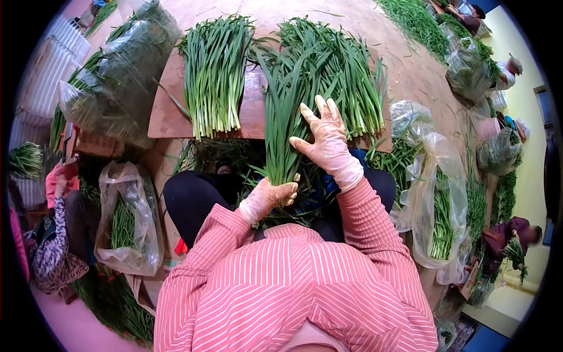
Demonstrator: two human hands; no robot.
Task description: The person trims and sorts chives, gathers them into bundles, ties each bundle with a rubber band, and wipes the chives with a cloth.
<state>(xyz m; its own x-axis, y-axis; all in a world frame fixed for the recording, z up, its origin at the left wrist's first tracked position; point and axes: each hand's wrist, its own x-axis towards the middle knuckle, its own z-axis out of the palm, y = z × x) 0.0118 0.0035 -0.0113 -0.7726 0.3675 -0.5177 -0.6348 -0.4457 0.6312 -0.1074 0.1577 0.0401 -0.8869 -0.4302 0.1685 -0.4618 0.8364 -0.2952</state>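
Observation:
My left hand (268,198), in a thin glove, is wrapped round the lower end of a bunch of garlic chives (281,138) in front of my lap. The long green leaves run away from me over the edge of a brown board (167,117). My right hand (326,139), also gloved, is open beside the bunch with its fingers spread over the leaves. Whether it presses on them I cannot tell. A neat pile of garlic chives (216,76), pale stem ends towards me, lies on the board's left. A wider pile (355,88) covers its right side.
Open plastic bags of greens stand at my left (126,223) and right (440,205). A large wrapped bundle (120,76) is at the back left. Loose greens (413,26) cover the floor at the far right. Co-workers sit at left (56,252) and right (510,240).

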